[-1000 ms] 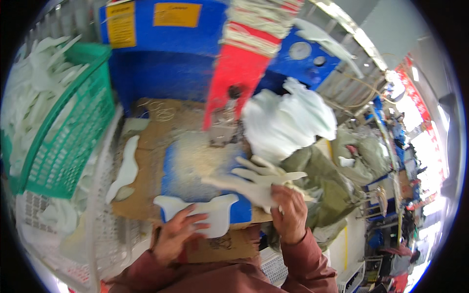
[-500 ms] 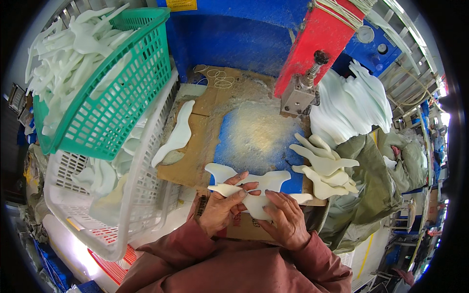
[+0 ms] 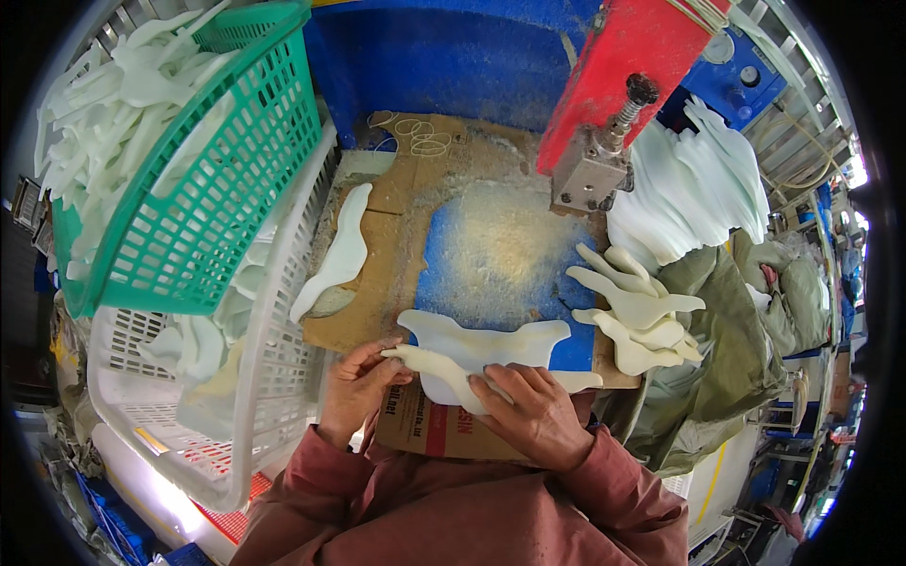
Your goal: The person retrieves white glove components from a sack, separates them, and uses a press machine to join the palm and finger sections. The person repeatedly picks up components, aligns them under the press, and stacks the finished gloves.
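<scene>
A thin, wavy cream-coloured piece like moulded foam is held edge-up at the near edge of the work surface. My left hand is closed in a pinch at its left tip. Farther right, my right hand grips the same piece, fingers bent over its upper edge and hiding part of it. Just beyond lies a wider pale white piece with raised ends, partly covered by the held one. Right of my right hand, the tip of a cream piece shows.
Several cream pieces are stacked at the right, near white ones. A red machine arm with a metal block overhangs the powder-covered blue sheet. At left stand a full green basket and a white crate.
My left hand has moved left and spread from my right hand, out to the cream piece's left tip. The piece now shows more of its length. The whole view has shifted slightly.
</scene>
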A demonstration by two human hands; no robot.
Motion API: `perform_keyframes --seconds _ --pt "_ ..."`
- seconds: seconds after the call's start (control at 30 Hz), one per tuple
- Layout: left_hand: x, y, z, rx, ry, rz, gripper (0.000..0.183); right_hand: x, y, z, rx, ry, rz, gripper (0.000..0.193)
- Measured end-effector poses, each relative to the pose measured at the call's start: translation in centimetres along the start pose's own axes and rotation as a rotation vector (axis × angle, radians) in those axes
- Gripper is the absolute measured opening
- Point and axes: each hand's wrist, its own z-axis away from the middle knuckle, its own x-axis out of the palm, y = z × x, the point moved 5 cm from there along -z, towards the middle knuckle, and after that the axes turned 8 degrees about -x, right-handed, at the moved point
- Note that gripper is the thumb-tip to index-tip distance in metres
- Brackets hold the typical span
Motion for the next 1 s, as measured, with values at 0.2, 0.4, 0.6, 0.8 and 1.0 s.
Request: perform_keyframes --seconds 0.2,0.4,0.6,0.8,1.0 --pt "-0.9 0.5 -1.8 0.028 0.092 -0.264 0.028 2.1 1.8 -1.2 0.046 -0.008 0.084 0.058" --pt "-0.8 1.7 -3.6 0.15 0.186 -0.561 0.024 3.6 3.0 -2.0 0.063 -0.009 0.067 0.057" --pt "-0.7 1.4 -5.2 0.174 0.211 -0.665 0.025 4.1 4.1 -2.6 0.105 -0.047 0.022 0.054" --pt "-1.2 0.3 -6.2 0.099 0.216 -0.607 0.024 4.5 5.0 -3.0 0.11 -0.047 0.005 0.05" --pt "-1.1 0.1 -6.5 0.118 0.229 -0.602 0.023 4.6 5.8 -3.1 0.126 -0.058 -0.002 0.047"
